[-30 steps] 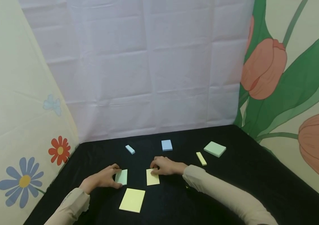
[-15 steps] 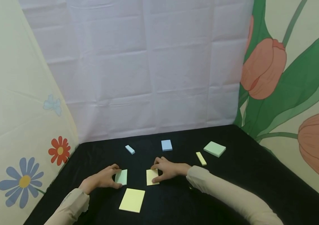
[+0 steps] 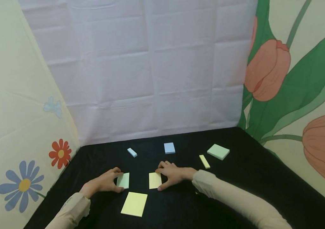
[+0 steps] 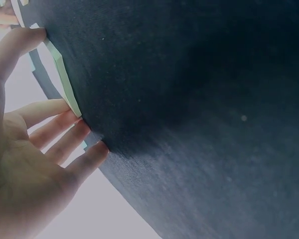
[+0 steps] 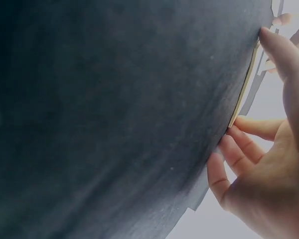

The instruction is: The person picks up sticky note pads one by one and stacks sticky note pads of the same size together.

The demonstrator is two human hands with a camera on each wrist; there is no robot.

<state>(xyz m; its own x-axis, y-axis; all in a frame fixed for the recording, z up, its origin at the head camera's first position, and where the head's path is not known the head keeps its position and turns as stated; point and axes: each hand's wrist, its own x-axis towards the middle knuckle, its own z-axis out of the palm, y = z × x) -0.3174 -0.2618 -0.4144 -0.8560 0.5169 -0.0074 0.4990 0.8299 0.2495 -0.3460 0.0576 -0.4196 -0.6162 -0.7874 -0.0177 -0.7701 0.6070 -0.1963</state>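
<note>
My left hand [image 3: 105,182] grips a small pale green sticky note pad [image 3: 123,181] lying on the black cloth, thumb at the near end and fingers at the far end. In the left wrist view the green pad's edge [image 4: 66,79] runs between thumb and index fingertip. To the right, my right hand [image 3: 175,175] holds a pale yellow sticky note pad [image 3: 154,180] the same way, by its near and far ends. Its thin edge [image 5: 244,89] shows between thumb and index finger in the right wrist view. A gap of cloth separates the two pads.
Nearer me lies a larger yellow sticky note pad [image 3: 134,204]. Farther back are a narrow light blue pad [image 3: 132,152], a blue pad [image 3: 169,148], a narrow yellow pad [image 3: 204,161] and a larger green pad [image 3: 218,151]. A white cloth [image 3: 151,79] hangs behind the table.
My right hand has drawn back a little to the right, its thumb and fingers spreading from over the yellow pad to its two ends. The left hand keeps its hold on the green pad.
</note>
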